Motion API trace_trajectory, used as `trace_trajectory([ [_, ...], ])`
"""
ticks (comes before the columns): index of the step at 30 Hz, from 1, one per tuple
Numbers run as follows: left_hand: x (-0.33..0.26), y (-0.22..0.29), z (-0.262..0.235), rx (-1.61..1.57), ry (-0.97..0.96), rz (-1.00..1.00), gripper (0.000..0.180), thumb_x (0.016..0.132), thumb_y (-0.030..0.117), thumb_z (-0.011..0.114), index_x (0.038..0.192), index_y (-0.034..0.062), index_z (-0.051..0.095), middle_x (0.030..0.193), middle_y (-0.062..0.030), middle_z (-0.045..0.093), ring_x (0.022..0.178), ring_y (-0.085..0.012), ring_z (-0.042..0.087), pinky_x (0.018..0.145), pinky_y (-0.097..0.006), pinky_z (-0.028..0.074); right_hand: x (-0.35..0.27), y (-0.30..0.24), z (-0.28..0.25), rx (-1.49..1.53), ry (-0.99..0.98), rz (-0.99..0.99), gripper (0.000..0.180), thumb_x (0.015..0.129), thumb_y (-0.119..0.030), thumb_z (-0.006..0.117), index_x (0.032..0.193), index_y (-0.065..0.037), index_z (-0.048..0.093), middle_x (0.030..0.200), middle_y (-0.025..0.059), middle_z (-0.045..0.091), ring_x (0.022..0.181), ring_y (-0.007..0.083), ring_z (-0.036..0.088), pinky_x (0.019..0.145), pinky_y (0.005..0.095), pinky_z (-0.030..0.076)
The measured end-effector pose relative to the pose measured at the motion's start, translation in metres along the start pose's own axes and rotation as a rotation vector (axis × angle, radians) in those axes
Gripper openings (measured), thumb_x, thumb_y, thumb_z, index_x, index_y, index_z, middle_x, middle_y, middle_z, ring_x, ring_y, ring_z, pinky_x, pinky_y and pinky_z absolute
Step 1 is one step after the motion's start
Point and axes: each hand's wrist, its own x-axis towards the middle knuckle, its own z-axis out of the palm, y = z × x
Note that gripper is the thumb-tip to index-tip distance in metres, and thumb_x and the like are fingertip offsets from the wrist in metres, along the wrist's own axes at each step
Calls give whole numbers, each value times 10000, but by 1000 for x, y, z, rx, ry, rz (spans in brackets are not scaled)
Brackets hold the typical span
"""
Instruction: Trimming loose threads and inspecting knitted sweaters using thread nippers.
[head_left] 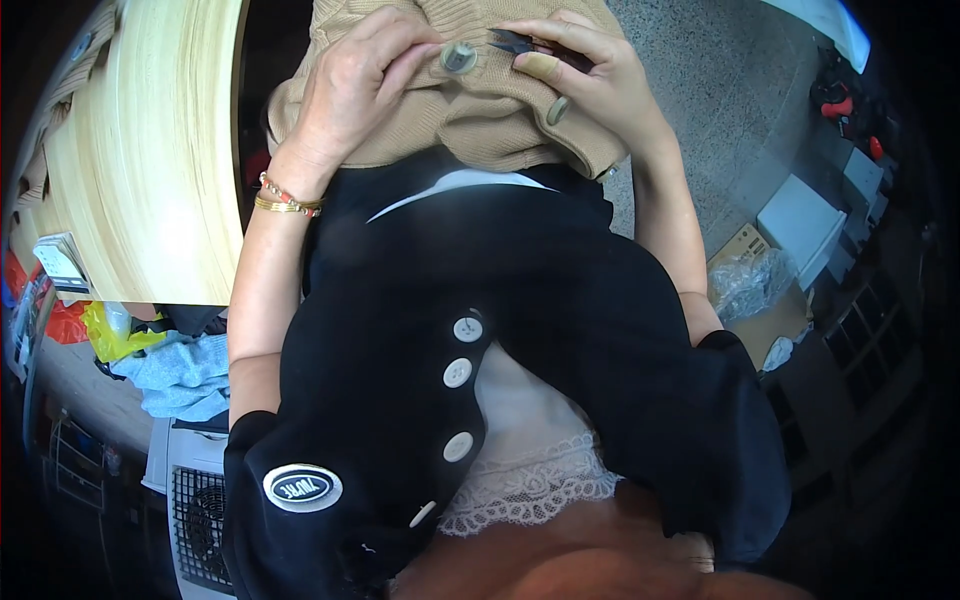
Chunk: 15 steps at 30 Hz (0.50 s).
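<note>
1. Location: I find the tan knitted garment (400, 130) spread across the lap, to the right of the worktop (150, 160). Its nearer button (458, 58) lies between the two hands.
2. Governing relation: the snips (512, 41) lie roughly crosswise, tips pointing left at that button and just short of it in my view. I cannot judge the height of the tips above the cloth.
3. Nearer hand: the left hand (350, 85), its fingertips right beside the button's left edge.
4. Left hand condition: thumb and forefinger are close together; I cannot tell whether they meet or grip cloth or thread.
5. Right hand (610, 88) condition: fingers are curled firmly round the snips, blades seemingly slightly parted.
6. Count: one garment; one pair of snips; two garment buttons plainly visible, the second (557, 110) below the right hand; four white buttons (457, 373) on the black top (380, 300), one nearly edge-on.
</note>
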Motion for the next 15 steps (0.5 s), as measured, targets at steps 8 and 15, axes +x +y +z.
trace_trajectory([
  [8, -1, 13, -12, -211, 77, -154, 80, 956, 34, 639, 1026, 1, 662, 1060, -83, 653, 891, -163, 643, 774, -266, 530, 22, -24, -14, 35, -72, 52, 333, 881, -76, 734, 1204, -6, 698, 885, 94, 672, 826, 177, 633, 765, 288, 491],
  [15, 13, 25, -14, -268, 109, 2, 81, 963, 16, 623, 1024, -23, 661, 1067, -92, 656, 959, -151, 639, 823, -247, 518, 44, -23, -13, -74, 104, -115, 270, 907, -104, 715, 1144, 26, 708, 1102, 146, 731, 1050, 191, 670, 928, 307, 508],
])
